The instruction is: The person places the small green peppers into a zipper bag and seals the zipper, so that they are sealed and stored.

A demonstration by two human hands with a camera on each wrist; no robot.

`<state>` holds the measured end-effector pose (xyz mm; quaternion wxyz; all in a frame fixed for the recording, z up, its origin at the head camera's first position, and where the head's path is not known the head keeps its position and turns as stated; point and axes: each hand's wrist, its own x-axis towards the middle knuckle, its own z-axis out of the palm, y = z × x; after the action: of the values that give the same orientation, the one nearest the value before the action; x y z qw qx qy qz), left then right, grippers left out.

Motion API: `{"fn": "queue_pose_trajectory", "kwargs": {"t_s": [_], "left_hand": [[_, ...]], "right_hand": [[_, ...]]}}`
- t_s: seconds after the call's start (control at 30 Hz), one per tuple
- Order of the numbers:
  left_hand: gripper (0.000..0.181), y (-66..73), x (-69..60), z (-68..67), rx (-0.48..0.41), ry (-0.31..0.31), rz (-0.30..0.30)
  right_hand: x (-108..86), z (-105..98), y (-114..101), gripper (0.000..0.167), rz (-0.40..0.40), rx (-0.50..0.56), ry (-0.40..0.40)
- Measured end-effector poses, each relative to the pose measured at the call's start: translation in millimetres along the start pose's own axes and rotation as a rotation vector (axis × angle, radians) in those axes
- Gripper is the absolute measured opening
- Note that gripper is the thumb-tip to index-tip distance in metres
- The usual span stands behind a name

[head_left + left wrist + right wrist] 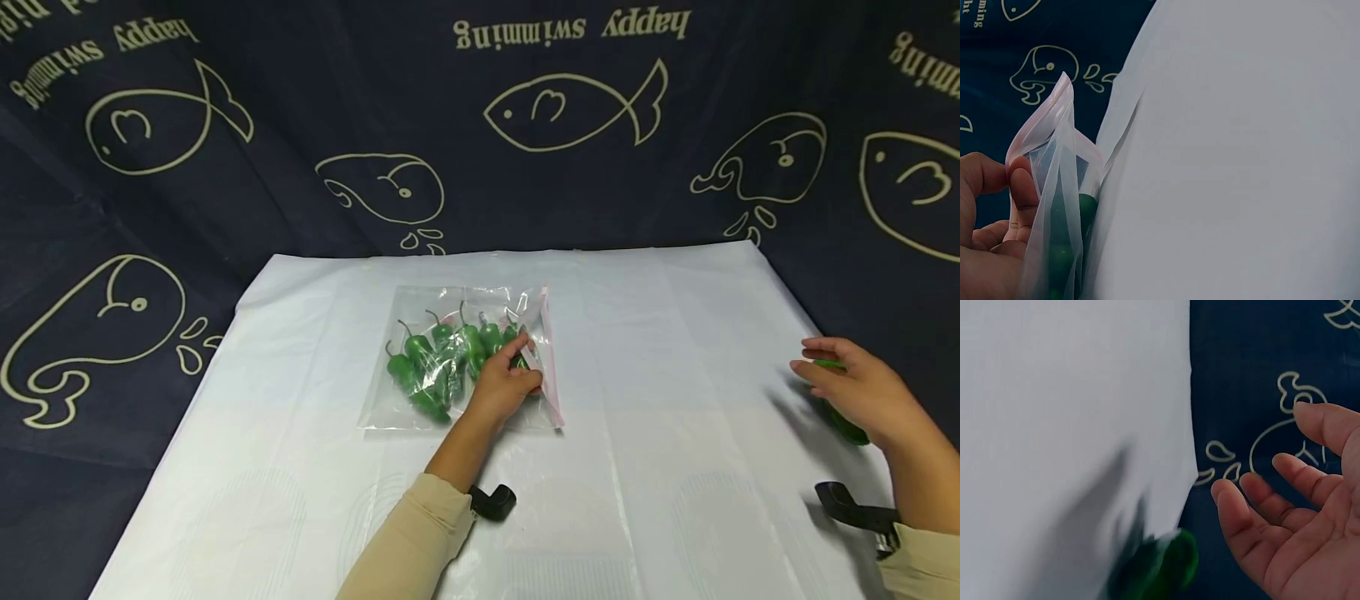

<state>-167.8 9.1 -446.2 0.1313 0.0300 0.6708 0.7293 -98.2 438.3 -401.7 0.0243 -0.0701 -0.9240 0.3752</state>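
A clear zip bag [384,408] with a pink edge lies on the table, holding several green peppers [407,377] with thin stems. My left hand [504,388] pinches the bag near its pink-edged mouth. In the left wrist view, thumb and finger of that hand [988,231] grip the bag's film [1054,119], and green shows through it. At the far right, my right hand [862,392] is over a green pepper [849,427] and partly hides it. The right wrist view has the fingers spread and loosely bent, holding nothing, with the blurred pepper [1160,565] beside them.
A white cloth [660,350] covers the table. Dark blue fabric [570,192] printed with fish and whales hangs behind it and at both sides. The table's right edge [1192,425] runs close to my right hand. Black wrist mounts [492,502] sit on both forearms.
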Motion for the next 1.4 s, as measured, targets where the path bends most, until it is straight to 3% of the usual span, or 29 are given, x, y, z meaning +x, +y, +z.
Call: {"fn": "queue_pose_trajectory", "kwargs": {"t_s": [0.3, 0.5, 0.73, 1.07, 1.4], "left_hand": [[0.073, 0.2, -0.1, -0.8, 0.015, -0.002, -0.007], [0.072, 6.1, -1.9, -0.3, 0.025, -0.001, -0.010], [0.074, 1.0, 0.3, -0.9, 0.021, -0.001, 0.033], [0.074, -0.7, 0.8, -0.8, 0.017, -0.002, 0.031], [0.074, 0.3, 0.8, -1.1, 0.026, 0.002, 0.019]], "right_hand": [[-2.5, -11.4, 13.8, 0.062, 0.111, -0.179, 0.096], [-2.5, -13.8, 19.8, 0.064, 0.147, -0.222, 0.076], [-4.2, -14.9, 24.4, 0.064, 0.137, -0.352, 0.060], [-2.2, -11.9, 37.1, 0.077, 0.205, -0.401, 0.021], [1.5, -9.3, 44.0, 0.082, 0.216, -0.400, 0.007]]}}
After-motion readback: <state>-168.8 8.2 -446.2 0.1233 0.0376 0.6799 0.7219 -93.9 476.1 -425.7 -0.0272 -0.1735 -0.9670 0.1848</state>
